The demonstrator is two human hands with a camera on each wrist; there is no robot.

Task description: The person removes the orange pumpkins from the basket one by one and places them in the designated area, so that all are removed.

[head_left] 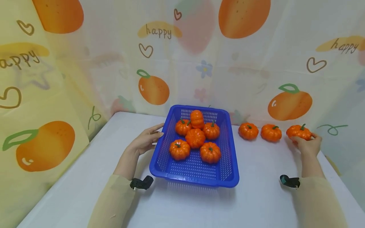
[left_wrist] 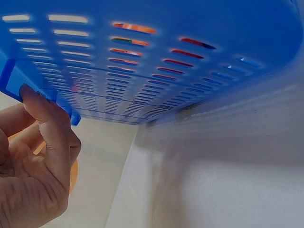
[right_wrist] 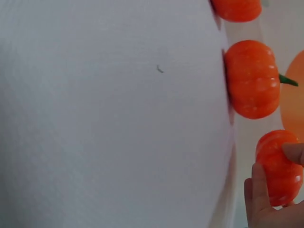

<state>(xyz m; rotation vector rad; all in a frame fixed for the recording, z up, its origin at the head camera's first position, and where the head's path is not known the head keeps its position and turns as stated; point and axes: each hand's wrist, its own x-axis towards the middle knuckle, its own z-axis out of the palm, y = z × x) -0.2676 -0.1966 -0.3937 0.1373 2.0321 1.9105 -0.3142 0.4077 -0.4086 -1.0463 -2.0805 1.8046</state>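
Observation:
A blue plastic basket with slotted walls stands in the middle of the white table, holding several small orange pumpkins. My left hand holds the basket by its left rim; in the left wrist view, fingertips are right at the rim, beside the slotted wall. Over at the far right, my right hand grips a small pumpkin with a green stem. The right wrist view shows the thumb and fingers on opposite sides of this pumpkin, which partly hide it.
Two more pumpkins, one nearer the basket and one nearer my right hand, sit in a row along the back of the table. A curtain printed with oranges and hearts hangs behind and to the left.

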